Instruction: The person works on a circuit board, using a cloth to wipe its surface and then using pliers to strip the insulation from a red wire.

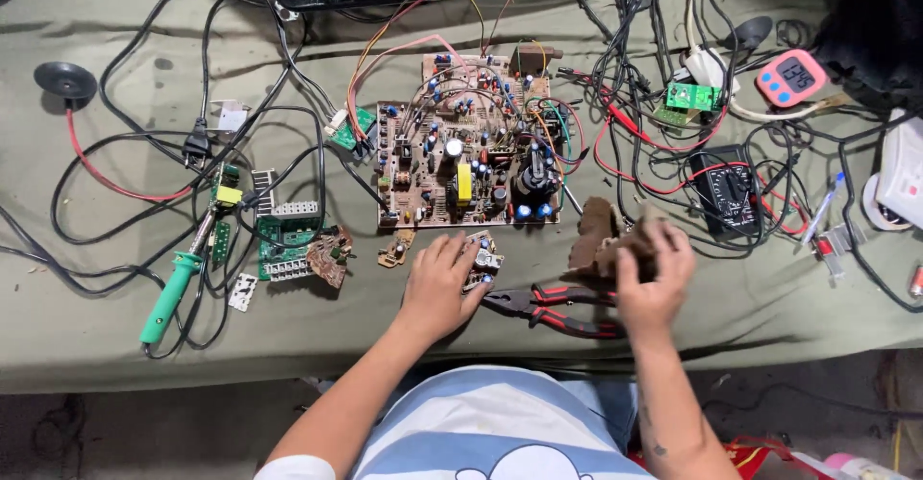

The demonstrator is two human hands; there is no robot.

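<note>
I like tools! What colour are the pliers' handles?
Red and black pliers, seen from the head view.

Pliers [553,309] lie between both hands (board fragments [608,240] right), circuit board [466,143] behind, soldering iron [178,283] far left.

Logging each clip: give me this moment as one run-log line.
left hand: rests on small circuit board piece | right hand: holds brown board fragment | pliers: lying between hands | large circuit board: behind

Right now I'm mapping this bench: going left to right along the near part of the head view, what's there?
Green-handled soldering iron → left hand on a small circuit board → red-handled pliers → right hand holding a brown board piece.
</note>
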